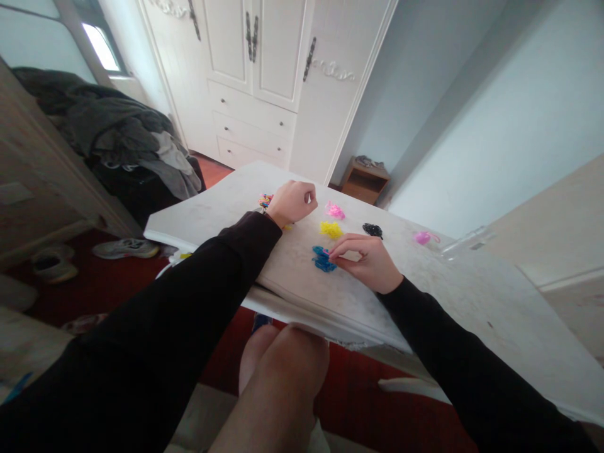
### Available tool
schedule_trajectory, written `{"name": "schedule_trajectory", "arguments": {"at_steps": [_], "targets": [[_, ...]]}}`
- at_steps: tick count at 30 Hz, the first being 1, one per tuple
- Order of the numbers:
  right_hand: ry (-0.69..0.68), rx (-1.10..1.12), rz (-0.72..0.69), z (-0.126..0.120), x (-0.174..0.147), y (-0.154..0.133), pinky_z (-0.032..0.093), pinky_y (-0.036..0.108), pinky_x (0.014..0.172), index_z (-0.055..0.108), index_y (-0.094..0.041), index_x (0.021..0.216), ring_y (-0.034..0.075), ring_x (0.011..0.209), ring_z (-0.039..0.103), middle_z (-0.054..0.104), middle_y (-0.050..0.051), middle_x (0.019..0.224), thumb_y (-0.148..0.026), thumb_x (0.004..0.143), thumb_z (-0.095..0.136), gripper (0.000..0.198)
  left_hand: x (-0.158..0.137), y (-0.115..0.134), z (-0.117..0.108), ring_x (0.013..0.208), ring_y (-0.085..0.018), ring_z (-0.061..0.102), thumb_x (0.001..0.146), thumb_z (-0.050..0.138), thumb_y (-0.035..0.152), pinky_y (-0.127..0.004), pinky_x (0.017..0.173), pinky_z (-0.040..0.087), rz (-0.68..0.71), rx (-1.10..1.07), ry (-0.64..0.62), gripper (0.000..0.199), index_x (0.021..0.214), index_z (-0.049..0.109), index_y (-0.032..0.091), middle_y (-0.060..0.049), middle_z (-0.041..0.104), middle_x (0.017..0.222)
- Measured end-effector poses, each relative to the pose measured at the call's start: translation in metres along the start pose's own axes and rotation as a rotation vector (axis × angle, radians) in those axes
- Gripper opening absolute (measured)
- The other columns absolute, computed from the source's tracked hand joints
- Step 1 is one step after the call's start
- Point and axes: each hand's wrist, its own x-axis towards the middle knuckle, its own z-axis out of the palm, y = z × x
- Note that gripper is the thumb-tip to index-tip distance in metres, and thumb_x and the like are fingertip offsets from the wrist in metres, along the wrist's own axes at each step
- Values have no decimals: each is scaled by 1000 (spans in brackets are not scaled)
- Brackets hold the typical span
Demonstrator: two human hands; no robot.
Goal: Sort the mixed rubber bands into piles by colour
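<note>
Right hand (370,265) pinches a thin pink strand (326,251) by a tangled blue pile (323,260).
Left hand (291,202) curls; I cannot tell its hold.

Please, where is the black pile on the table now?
In the head view, the black pile lies right of the yellow pile, just beyond the right hand.

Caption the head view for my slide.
Right hand pinching a small pink piece at a tangled blue heap on a white table.
</note>
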Motion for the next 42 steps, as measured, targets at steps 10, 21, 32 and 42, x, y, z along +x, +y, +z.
{"name": "schedule_trajectory", "arguments": {"at_steps": [10, 21, 32, 42], "targets": [[-1, -14, -9, -1, 0, -2, 64, 38, 81, 81, -22, 90, 20, 84, 77, 83, 7, 92, -28, 97, 71, 13, 0, 0, -1, 64, -18, 59, 80, 61, 18, -32, 68, 43, -1, -14, -7, 16, 80, 77, 17, -4, 71, 71], [-28, -187, -45, -2, 1, -1, 58, 39, 82, 78, -22, 90, 21, 86, 71, 79, 6, 90, -20, 94, 72, 7, 0, -2, 1, 64, -18, 58, 80, 61, 20, -32, 67, 42, -3, -2, -3, 16, 80, 76, 17, -4, 70, 71], [-107, -285, -82, 7, 1, 3, 56, 44, 92, 76, -22, 92, 25, 100, 66, 75, 8, 103, -13, 92, 70, 12, 0, -1, 2, 67, -19, 62, 80, 60, 21, -32, 69, 44, -8, 10, -20, 18, 81, 78, 16, -5, 72, 74], [-43, -256, -37, 4, 2, -3, 55, 41, 89, 73, -22, 87, 24, 94, 67, 77, 5, 95, -9, 88, 71, 13, 0, -1, 1, 65, -18, 61, 79, 60, 21, -32, 68, 44, -10, 15, -20, 19, 82, 78, 16, -5, 71, 72]]}}
